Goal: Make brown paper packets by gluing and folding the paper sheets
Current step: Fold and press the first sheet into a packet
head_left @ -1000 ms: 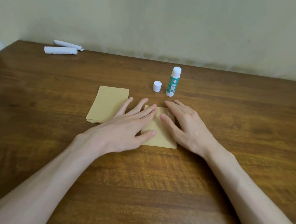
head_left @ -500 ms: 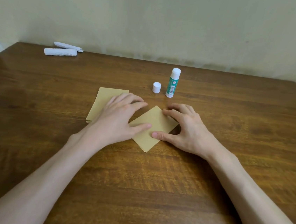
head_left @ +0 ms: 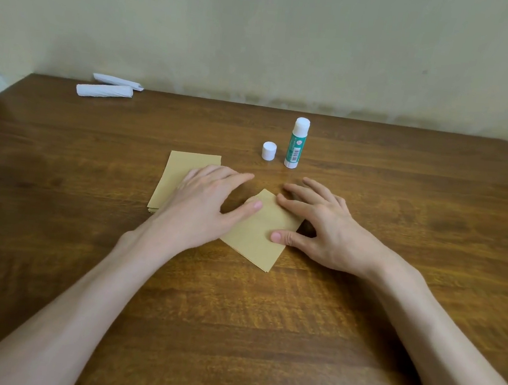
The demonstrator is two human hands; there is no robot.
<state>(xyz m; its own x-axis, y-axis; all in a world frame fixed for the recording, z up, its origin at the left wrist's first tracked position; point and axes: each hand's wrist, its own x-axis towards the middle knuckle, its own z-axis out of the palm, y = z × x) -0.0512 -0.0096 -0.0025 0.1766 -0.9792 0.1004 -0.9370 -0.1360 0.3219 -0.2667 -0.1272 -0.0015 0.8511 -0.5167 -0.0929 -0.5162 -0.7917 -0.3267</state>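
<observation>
A: Start at the far left. What's on the brown wooden desk (head_left: pixel 54 234)?

B: Two white rolled-up paper bundles (head_left: pixel 105 90) lie at its far left edge, well apart from the work. I doubt they have any part in this.

A: And the supply?

B: There's a flat stack of plain brown paper sheets (head_left: pixel 186 169) left of centre. The left hand (head_left: pixel 204 206) lies across its right side. The fingers are nearly straight and loosely together, holding nothing. The thumb reaches right and presses on the piece being worked.

A: That piece?

B: It's a smaller folded brown paper rectangle (head_left: pixel 257 239), flat on the desk near the middle. It is turned on the diagonal and sits right of the stack and nearer. Its near edge shows more than one layer, so I judge at least one fold is made.

A: Glue?

B: Beyond the piece, a small white round cap (head_left: pixel 269 151) stands beside an upright green-and-white glue stick (head_left: pixel 297 143), so the stick is uncapped. I can't tell whether any glue is on the paper.

A: The right hand (head_left: pixel 321 227)?

B: Its fingers are spread apart and arched, clamped on nothing. The forefinger tip is on the piece's far right edge and the thumb lies flat on its near right edge. The other fingers reach past it over the desk.

A: How far along?

B: Early, I'd say. One packet is partway done, no finished packet is in view, and the stack is waiting. This one needs its remaining folds and gluing shut, then the same goes for every sheet.
</observation>
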